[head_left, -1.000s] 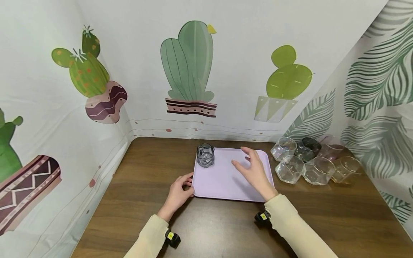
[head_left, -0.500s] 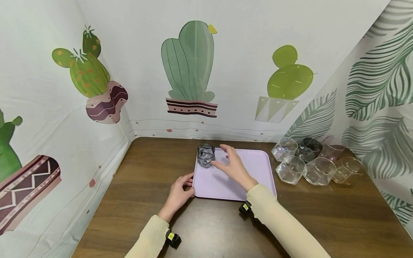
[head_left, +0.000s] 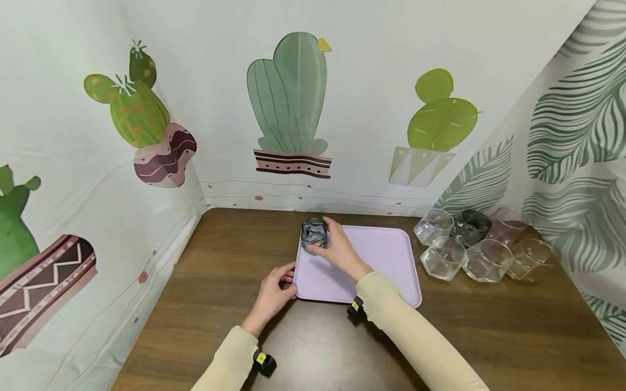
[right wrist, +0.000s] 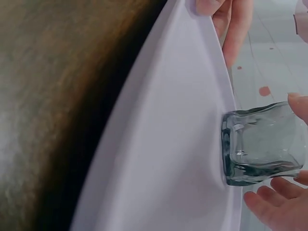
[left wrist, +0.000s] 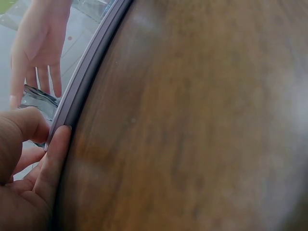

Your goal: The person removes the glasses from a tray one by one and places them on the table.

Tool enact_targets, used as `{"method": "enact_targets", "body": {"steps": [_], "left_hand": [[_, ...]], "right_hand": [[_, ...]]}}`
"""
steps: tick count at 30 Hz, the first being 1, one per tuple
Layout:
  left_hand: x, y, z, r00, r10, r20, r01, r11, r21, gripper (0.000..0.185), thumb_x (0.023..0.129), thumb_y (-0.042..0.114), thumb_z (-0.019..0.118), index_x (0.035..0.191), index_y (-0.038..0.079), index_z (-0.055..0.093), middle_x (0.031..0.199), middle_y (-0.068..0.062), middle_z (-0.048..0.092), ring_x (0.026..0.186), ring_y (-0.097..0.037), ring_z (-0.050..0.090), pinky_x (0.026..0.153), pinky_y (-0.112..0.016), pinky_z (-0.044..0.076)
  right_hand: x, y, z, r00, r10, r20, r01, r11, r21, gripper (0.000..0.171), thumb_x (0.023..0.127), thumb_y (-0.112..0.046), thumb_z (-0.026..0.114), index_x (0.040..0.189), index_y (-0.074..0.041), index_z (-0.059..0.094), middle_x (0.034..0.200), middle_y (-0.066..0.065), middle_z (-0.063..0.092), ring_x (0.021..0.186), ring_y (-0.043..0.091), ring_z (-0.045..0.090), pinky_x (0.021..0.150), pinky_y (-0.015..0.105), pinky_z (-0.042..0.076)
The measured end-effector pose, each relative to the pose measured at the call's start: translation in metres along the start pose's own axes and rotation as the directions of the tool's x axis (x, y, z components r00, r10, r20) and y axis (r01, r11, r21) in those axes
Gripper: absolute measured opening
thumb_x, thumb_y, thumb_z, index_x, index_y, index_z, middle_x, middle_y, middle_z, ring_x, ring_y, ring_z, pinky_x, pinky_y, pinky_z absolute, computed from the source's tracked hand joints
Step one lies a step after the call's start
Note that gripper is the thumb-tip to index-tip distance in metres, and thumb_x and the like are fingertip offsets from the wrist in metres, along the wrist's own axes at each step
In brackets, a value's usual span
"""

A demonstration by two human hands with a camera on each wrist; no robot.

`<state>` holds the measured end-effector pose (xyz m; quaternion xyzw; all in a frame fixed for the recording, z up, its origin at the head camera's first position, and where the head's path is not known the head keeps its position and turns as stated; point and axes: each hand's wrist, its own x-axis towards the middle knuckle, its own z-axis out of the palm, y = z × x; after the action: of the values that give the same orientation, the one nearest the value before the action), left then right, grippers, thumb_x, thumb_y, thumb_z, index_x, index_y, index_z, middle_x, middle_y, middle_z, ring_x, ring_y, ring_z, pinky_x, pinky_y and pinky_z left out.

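**Right hand reaches the grey glass on the tray**

The right hand [head_left: 337, 251] now has its fingers curled round the grey glass [head_left: 314, 234], which stands upright in the far left corner of the lilac tray [head_left: 386, 266]. The right wrist view shows the fingertips [right wrist: 269, 204] on one side of the glass [right wrist: 260, 144] and another fingertip at its other side, the base still flat on the tray [right wrist: 163, 159]. A second ago this hand hovered spread over the middle of the tray, well apart from the glass; half a second ago it was just beside it; now it touches it. The glass itself has not shifted.

The left hand [head_left: 274, 293] stays where it was, pinching the tray's near left edge, thumb on top and fingers beneath; the left wrist view shows the thumb [left wrist: 24, 127] against the rim [left wrist: 84, 79].

The tray lies on the brown table [head_left: 220, 260] as before. To its right, a cluster of glasses [head_left: 481, 244] sits untouched near the leaf-print curtain.
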<state>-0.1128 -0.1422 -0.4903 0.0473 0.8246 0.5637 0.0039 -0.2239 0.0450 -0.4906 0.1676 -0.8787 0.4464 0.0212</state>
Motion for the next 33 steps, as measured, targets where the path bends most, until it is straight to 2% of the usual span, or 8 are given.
{"method": "enact_targets", "body": {"steps": [8, 15, 19, 23, 27, 33], "left_hand": [[-0.001, 0.001, 0.001, 1.0, -0.007, 0.006, 0.007, 1.0, 0.0, 0.055, 0.074, -0.012, 0.054, 0.128, -0.005, 0.052, 0.103, -0.027, 0.054, 0.096, -0.037, 0.058, 0.058, -0.027, 0.06], [0.001, -0.002, 0.002, 1.0, -0.008, 0.005, 0.009, 1.0, -0.011, 0.056, 0.073, -0.012, 0.055, 0.128, -0.005, 0.052, 0.103, -0.026, 0.054, 0.096, -0.037, 0.058, 0.057, -0.025, 0.06], [0.005, -0.019, 0.006, 1.0, -0.003, -0.016, 0.003, 1.0, -0.019, 0.056, 0.072, -0.013, 0.055, 0.128, -0.003, 0.054, 0.102, -0.022, 0.055, 0.095, -0.035, 0.059, 0.055, -0.025, 0.059], [0.011, -0.038, 0.009, 0.999, -0.012, -0.043, 0.012, 1.0, 0.004, 0.057, 0.072, -0.011, 0.057, 0.127, 0.005, 0.057, 0.101, -0.015, 0.057, 0.093, -0.028, 0.059, 0.054, -0.023, 0.059], [0.012, -0.044, 0.009, 0.999, -0.005, -0.051, 0.005, 1.0, -0.003, 0.057, 0.071, -0.01, 0.057, 0.127, 0.007, 0.058, 0.099, -0.012, 0.057, 0.091, -0.025, 0.06, 0.053, -0.024, 0.059], [0.012, -0.043, 0.009, 0.999, -0.008, -0.05, 0.008, 1.0, -0.005, 0.057, 0.071, -0.009, 0.057, 0.127, 0.006, 0.058, 0.098, -0.012, 0.056, 0.09, -0.025, 0.06, 0.053, -0.025, 0.059]], "right_hand": [[0.004, 0.003, 0.006, 0.999, 0.046, -0.001, -0.046, 0.998, 0.03, 0.095, 0.071, -0.035, 0.079, 0.143, -0.001, 0.028, 0.14, 0.022, 0.038, 0.126, 0.035, 0.041, 0.109, 0.046, 0.035], [0.007, 0.005, 0.009, 0.999, 0.045, -0.006, -0.045, 0.998, 0.035, 0.087, 0.072, -0.031, 0.079, 0.139, -0.003, 0.031, 0.131, 0.019, 0.045, 0.118, 0.031, 0.048, 0.104, 0.042, 0.042], [0.005, 0.005, 0.009, 0.999, 0.038, -0.017, -0.037, 0.999, 0.037, 0.084, 0.071, -0.03, 0.08, 0.135, -0.003, 0.033, 0.127, 0.018, 0.048, 0.115, 0.03, 0.049, 0.101, 0.042, 0.044], [0.001, 0.005, 0.007, 0.999, 0.027, -0.022, -0.026, 0.999, 0.022, 0.083, 0.069, -0.03, 0.081, 0.133, -0.002, 0.035, 0.125, 0.018, 0.049, 0.113, 0.03, 0.05, 0.101, 0.04, 0.045], [-0.005, 0.006, 0.005, 1.0, 0.025, -0.019, -0.024, 0.999, 0.02, 0.084, 0.068, -0.031, 0.082, 0.132, -0.001, 0.037, 0.123, 0.016, 0.05, 0.112, 0.028, 0.051, 0.101, 0.04, 0.044], [-0.021, 0.007, -0.002, 0.999, 0.034, -0.017, -0.033, 0.999, 0.031, 0.086, 0.067, -0.034, 0.083, 0.134, -0.004, 0.037, 0.125, 0.013, 0.051, 0.114, 0.026, 0.051, 0.103, 0.039, 0.043]]}}
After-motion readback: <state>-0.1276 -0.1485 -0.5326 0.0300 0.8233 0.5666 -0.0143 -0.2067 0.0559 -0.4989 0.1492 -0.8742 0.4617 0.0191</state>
